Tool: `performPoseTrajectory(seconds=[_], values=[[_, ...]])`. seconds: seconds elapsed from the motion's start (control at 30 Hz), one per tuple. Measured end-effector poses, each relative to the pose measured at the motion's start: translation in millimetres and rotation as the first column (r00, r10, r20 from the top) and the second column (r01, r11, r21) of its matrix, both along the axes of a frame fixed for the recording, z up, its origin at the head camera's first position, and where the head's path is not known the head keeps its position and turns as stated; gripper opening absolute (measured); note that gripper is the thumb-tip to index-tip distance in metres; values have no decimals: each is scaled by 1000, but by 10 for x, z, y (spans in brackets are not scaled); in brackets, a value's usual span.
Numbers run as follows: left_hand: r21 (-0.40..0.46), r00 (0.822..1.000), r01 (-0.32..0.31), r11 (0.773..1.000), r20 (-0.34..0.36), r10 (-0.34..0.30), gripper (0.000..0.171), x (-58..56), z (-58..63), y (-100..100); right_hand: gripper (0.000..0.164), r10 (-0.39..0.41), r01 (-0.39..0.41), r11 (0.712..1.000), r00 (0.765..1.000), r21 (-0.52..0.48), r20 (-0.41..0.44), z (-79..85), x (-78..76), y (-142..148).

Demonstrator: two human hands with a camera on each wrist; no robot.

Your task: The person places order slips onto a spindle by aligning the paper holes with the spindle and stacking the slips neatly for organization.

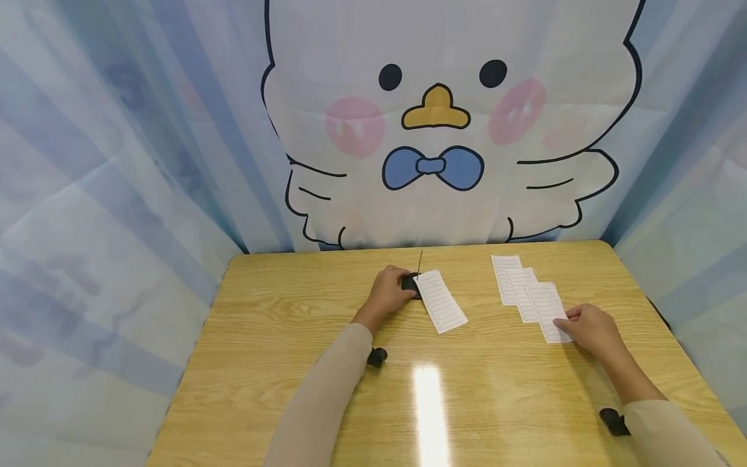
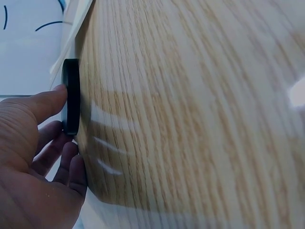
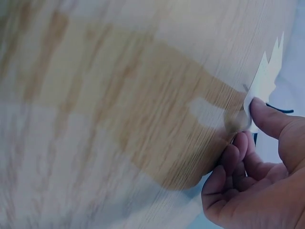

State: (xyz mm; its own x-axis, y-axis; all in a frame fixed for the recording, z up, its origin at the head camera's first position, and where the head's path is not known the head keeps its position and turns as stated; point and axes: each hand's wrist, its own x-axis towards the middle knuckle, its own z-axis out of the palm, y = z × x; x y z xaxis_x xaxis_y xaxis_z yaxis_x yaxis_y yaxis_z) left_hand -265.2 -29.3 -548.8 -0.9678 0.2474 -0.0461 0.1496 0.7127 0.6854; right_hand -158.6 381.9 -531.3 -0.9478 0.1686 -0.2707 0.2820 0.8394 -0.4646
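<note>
A receipt spike has a round black base (image 1: 410, 284) and a thin upright metal rod (image 1: 419, 261). My left hand (image 1: 388, 289) grips the base from its left side. In the left wrist view, thumb and fingers lie around the rim of the black base (image 2: 71, 98), which sits on the wood. Printed white slips (image 1: 441, 305) are at the rod and slant toward me. On the right, my right hand (image 1: 594, 332) pinches the lower right corner of the nearest paper slip (image 1: 547, 310). The right wrist view shows the thumb on top of this slip (image 3: 262, 81), its edge bent up.
Two more printed slips, a far one (image 1: 503, 277) and a middle one (image 1: 521, 285), overlap the nearest in a staggered row. The wooden table (image 1: 280, 363) ends at a curtain (image 1: 432, 214) with a cartoon bird. Black wrist devices (image 1: 378, 357) sit at both sleeves.
</note>
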Motion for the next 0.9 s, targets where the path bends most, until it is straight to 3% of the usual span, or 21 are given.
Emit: performPoseTrajectory(seconds=[0.4,0.67,0.9], values=[[8,1000,-4,1000,3,4,49,-8,19,17,49,-4,4,1000,1000,-17,-26,-21,3,39],[1,1000,-6,1000,1,6,48,24,36,6,51,48,-51,998,995,-32,-88,-43,34,98],[9,1000,-9,1000,4,9,48,25,13,-12,55,53,-59,997,991,-52,-120,27,30,99]])
